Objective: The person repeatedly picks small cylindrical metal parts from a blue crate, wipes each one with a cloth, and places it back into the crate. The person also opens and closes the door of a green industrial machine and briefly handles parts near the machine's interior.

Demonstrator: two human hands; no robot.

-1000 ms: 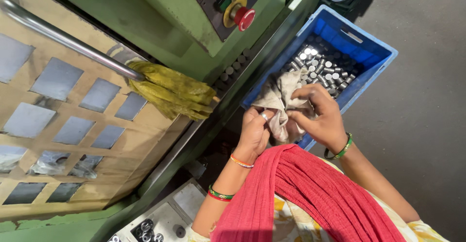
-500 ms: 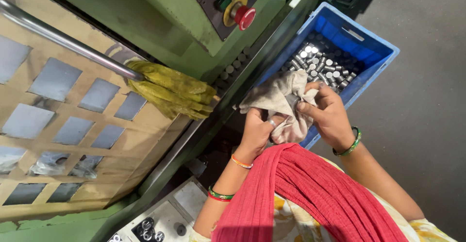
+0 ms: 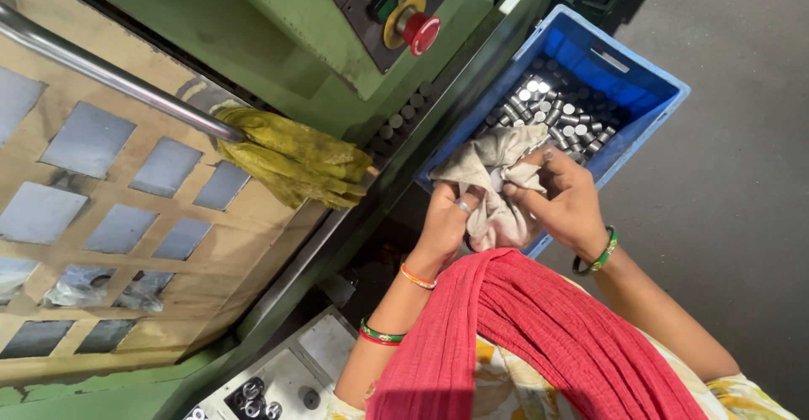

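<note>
Holding a crumpled, dirty grey-white cloth rag (image 3: pixel 497 186), both hands are closed tight on it. The left hand (image 3: pixel 445 226) grips the rag's lower part, and the right hand (image 3: pixel 566 201) pinches its upper edge. The rag sits between the hands, just over the near edge of a blue plastic crate (image 3: pixel 642 91) full of small shiny metal cylinders (image 3: pixel 552 108) (too many to count). A pair of yellow rubber gloves (image 3: pixel 291 155) hangs on a silver metal bar (image 3: pixel 109 74). A round red push button (image 3: pixel 421 32) sticks out of the green machine (image 3: pixel 270 16).
</note>
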